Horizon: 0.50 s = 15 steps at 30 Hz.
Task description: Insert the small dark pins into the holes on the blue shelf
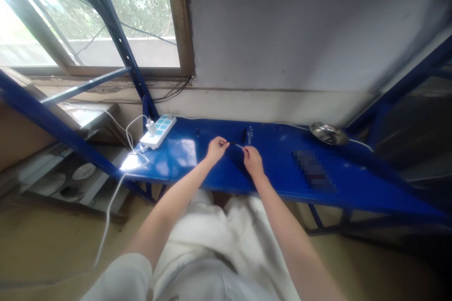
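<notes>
Both hands meet over the blue table (226,174), pinching a slim pen-like stick (233,144) between them. Its left part is black and its right part pale or clear; its exact kind is too small to tell. My left hand (216,149) is closed on the dark end. My right hand (253,160) has its fingers closed on the pale end. Just beyond the hands lie a short black piece (244,134) and a small cluster of clear pieces (250,134). A tiny dark piece (197,132) rests farther left.
A white power strip (158,131) with a plugged-in charger (151,126) sits at the table's left end, its cable hanging down. At the back right is a shiny metal dish (328,133). A blurred dark patch (313,169) lies nearer. Blue frame posts (120,37) flank the table.
</notes>
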Each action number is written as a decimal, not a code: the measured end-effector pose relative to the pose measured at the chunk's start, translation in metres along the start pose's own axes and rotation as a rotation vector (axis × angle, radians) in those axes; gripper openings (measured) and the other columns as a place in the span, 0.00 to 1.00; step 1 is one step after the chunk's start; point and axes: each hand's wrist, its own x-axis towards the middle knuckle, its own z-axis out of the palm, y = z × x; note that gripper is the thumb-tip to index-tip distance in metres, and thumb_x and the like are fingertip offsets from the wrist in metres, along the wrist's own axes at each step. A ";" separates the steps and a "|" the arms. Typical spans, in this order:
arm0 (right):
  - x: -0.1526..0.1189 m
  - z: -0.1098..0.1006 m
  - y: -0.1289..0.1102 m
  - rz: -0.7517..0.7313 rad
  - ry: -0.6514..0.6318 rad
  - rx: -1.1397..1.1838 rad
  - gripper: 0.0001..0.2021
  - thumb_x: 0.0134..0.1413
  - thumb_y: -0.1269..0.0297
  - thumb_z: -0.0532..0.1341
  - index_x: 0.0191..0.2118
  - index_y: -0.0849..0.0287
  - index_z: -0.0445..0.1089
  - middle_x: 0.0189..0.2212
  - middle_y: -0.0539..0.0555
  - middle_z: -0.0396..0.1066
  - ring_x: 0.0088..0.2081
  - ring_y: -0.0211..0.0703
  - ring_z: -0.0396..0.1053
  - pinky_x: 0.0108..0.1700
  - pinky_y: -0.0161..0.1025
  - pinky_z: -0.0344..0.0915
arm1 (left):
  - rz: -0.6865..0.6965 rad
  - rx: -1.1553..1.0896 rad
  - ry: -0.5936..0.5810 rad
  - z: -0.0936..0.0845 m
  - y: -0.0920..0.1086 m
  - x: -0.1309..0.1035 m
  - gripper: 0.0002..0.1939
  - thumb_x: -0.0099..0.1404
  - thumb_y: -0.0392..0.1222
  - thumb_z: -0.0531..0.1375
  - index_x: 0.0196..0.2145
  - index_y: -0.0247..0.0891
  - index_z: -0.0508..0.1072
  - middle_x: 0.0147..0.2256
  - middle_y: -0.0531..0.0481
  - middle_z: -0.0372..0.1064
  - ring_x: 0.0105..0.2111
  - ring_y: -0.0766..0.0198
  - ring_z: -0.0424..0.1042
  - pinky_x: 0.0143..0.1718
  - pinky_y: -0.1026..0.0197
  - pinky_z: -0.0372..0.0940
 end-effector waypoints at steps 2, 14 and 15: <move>0.000 -0.001 0.000 0.006 0.033 0.002 0.18 0.61 0.61 0.43 0.38 0.61 0.69 0.34 0.60 0.70 0.37 0.44 0.67 0.43 0.43 0.65 | -0.012 0.003 0.012 -0.002 -0.001 0.000 0.04 0.54 0.37 0.60 0.29 0.35 0.69 0.29 0.50 0.69 0.29 0.68 0.69 0.35 0.63 0.64; -0.001 -0.001 -0.002 -0.029 0.025 0.025 0.17 0.61 0.60 0.44 0.38 0.61 0.69 0.35 0.60 0.70 0.39 0.44 0.68 0.44 0.43 0.66 | -0.121 -0.151 -0.038 -0.003 0.002 0.000 0.05 0.57 0.35 0.57 0.33 0.33 0.71 0.30 0.46 0.71 0.26 0.69 0.68 0.28 0.65 0.65; -0.001 -0.001 -0.002 -0.031 0.017 0.024 0.17 0.61 0.60 0.44 0.38 0.60 0.69 0.35 0.60 0.70 0.39 0.44 0.68 0.44 0.43 0.66 | -0.142 -0.170 -0.055 -0.003 0.003 -0.001 0.06 0.58 0.36 0.57 0.33 0.32 0.71 0.30 0.46 0.71 0.25 0.70 0.68 0.27 0.66 0.64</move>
